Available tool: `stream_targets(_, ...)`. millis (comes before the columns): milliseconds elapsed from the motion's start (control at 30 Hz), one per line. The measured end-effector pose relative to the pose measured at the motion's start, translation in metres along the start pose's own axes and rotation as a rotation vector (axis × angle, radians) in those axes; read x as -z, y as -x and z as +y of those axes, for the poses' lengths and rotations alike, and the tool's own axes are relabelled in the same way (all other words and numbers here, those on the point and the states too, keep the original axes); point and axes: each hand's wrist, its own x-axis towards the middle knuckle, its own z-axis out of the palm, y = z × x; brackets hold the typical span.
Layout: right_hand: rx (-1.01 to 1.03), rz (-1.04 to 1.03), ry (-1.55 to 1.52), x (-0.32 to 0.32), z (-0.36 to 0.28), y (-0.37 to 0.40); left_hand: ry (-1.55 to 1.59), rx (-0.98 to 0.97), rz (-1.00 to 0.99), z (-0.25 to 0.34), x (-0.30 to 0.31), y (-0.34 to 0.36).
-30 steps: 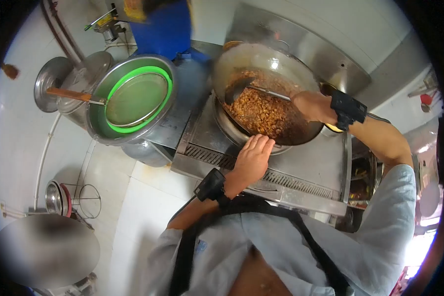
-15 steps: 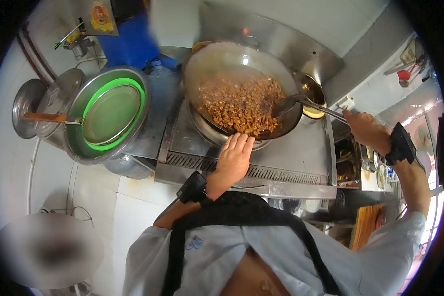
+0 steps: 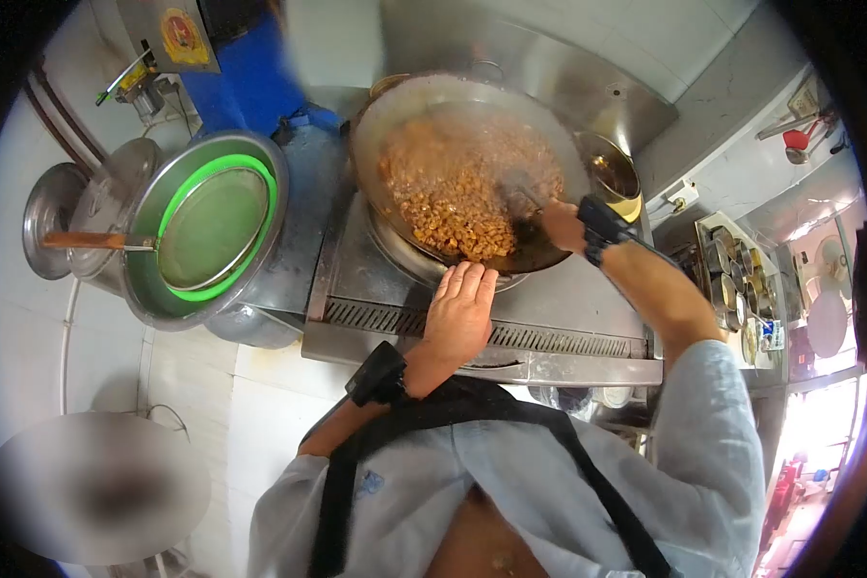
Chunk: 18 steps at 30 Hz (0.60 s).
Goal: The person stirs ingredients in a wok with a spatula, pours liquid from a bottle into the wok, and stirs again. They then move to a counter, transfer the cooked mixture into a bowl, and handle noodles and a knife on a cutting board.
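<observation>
A large wok [image 3: 376,183] stands on the stove, full of steaming brown, glossy chopped food [image 3: 453,207]. My left hand [image 3: 460,313] is at its near rim, fingers close together over the edge, with the thumb hidden. My right hand [image 3: 564,226] reaches over the wok's right side, closed around the handle of a long metal wok spatula [image 3: 522,191]. The spatula's head is in the food, blurred by motion and steam. Part of the handle passes back under my right forearm.
Left of the stove stands a metal basin [image 3: 140,275] with a green-rimmed colander [image 3: 272,193] and a wooden-handled strainer [image 3: 212,231]. A pot with a yellow container [image 3: 626,207] sits behind right. Several seasoning tins [image 3: 727,279] stand farther right.
My right hand has moved left and in over the wok, pushing the spatula's head deeper into the food. The food has shifted, baring dark wok at the near right. My left hand stays at the rim.
</observation>
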Motion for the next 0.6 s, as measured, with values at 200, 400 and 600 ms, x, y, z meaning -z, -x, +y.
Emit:
stream_targets(200,-0.328,-0.356,-0.701,0.012,0.006,-0.044,0.0,0.005,-0.021,-0.001,0.0,0.003)
stream_targets(400,-0.682,-0.422,-1.372,0.133,0.038,0.038,-0.014,-0.017,0.028,-0.006,-0.006,0.006)
stream_targets(600,-1.009,-0.15,-2.163,0.173,-0.021,0.099,0.066,-0.005,0.098,-0.007,-0.006,0.005)
